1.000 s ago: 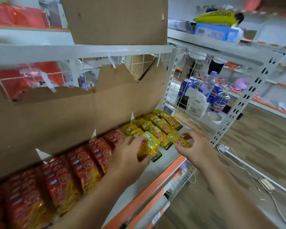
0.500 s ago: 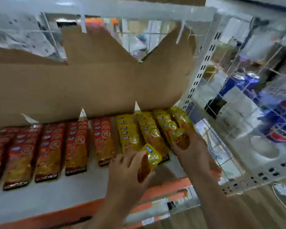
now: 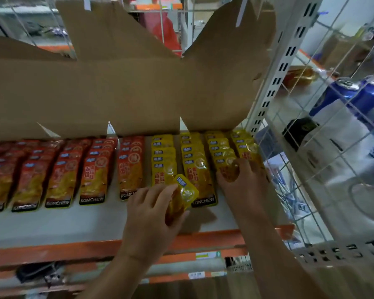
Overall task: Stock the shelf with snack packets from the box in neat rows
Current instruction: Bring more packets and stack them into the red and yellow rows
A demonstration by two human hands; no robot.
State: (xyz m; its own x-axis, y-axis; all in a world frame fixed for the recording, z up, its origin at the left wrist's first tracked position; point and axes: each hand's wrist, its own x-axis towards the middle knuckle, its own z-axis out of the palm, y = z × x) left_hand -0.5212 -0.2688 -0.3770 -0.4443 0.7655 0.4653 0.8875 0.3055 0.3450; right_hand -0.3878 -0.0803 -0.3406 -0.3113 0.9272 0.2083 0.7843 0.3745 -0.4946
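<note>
Count: 4 yellow rows [image 3: 192, 160] at the right end of the shelf [image 3: 73, 225]. At least 5 red rows [image 3: 95, 169] to their left, and the frame edge cuts off the rest. All rows lie flat and overlapped, running front to back.

1 loose yellow packet [image 3: 185, 192], off the shelf surface and tilted, in front of the first and second yellow rows. The left hand [image 3: 151, 214] has it. The fingers [image 3: 160, 192] are curled over the top and the thumb sits underneath, pinching its lower half. The forearm comes up from the bottom centre.

The right hand [image 3: 244, 186] is palm down on the third yellow row. Its fingers are slightly spread and lie on the front packet [image 3: 230, 174]. Can't tell if they grip it. The forearm slants in from the bottom right.

Cardboard [image 3: 138, 93] stands behind the rows. A wire mesh [image 3: 311, 160] closes the right side, with 2 blue cans [image 3: 341, 91] behind it.
</note>
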